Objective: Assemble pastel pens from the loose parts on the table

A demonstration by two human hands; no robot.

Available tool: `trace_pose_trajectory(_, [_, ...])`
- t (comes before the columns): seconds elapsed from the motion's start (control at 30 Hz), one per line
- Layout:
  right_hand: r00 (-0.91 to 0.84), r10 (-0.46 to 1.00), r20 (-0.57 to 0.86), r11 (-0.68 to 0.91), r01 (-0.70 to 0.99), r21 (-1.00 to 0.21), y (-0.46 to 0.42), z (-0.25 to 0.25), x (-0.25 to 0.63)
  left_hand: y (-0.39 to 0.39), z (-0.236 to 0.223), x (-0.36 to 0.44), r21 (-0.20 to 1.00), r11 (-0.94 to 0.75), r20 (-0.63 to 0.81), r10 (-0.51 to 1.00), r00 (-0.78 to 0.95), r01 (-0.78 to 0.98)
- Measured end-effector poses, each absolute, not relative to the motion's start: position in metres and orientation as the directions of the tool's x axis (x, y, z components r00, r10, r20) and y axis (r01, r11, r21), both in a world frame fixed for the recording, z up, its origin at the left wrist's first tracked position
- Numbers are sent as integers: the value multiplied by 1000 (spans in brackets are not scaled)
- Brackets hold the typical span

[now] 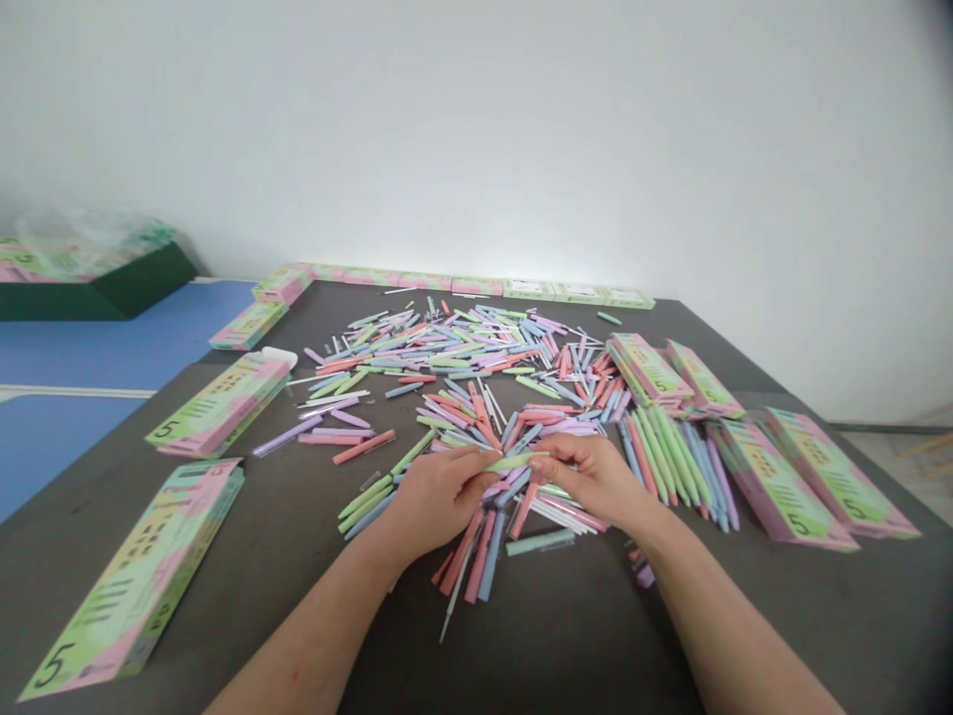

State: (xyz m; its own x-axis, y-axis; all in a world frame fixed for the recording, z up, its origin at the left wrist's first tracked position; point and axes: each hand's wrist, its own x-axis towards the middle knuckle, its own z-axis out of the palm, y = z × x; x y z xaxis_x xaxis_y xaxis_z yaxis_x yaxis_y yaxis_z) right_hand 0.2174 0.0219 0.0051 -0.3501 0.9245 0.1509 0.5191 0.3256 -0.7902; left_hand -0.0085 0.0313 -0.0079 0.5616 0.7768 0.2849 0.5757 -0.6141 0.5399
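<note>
Between my two hands, above a heap of loose pen parts, a light green pen lies roughly level. My left hand is closed on its left end, thumb and fingers pinched together. At the other end, my right hand pinches the pen's tip. Pink, blue, purple and green barrels lie under and around both hands, with white refills among them. Just right of my right hand, a row of green pens lies side by side with red, blue and purple ones.
Printed pen boxes line the table's left side, one box nearest me. More boxes lie at the right, and a row of boxes runs along the back by the wall. A dark green tray stands on a blue surface at far left.
</note>
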Motion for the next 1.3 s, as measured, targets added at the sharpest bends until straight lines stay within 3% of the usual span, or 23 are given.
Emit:
trace_pose_trajectory(0.23, [-352, 869, 348, 486, 476, -733, 21, 5, 221, 32, -4, -10, 609, -570, 229, 792, 566, 551])
trace_pose_trajectory(0.43, [-287, 919, 271, 386, 514, -766, 20, 2, 216, 31, -8, -10, 527, -619, 288, 775, 563, 583])
trace_pose_trajectory(0.7, [-198, 969, 148, 217, 396, -892, 20, -1, 210, 32, -13, -9, 360, -684, 411, 727, 550, 635])
trace_pose_trajectory(1.07, [-80, 977, 199, 213, 243, -947, 24, 7, 219, 44, -8, -17, 653, -387, 262, 922, 285, 651])
trace_pose_trajectory(1.3, [-75, 988, 135, 143, 129, -981, 26, 5, 212, 45, -7, -16, 711, -433, 343, 901, 265, 554])
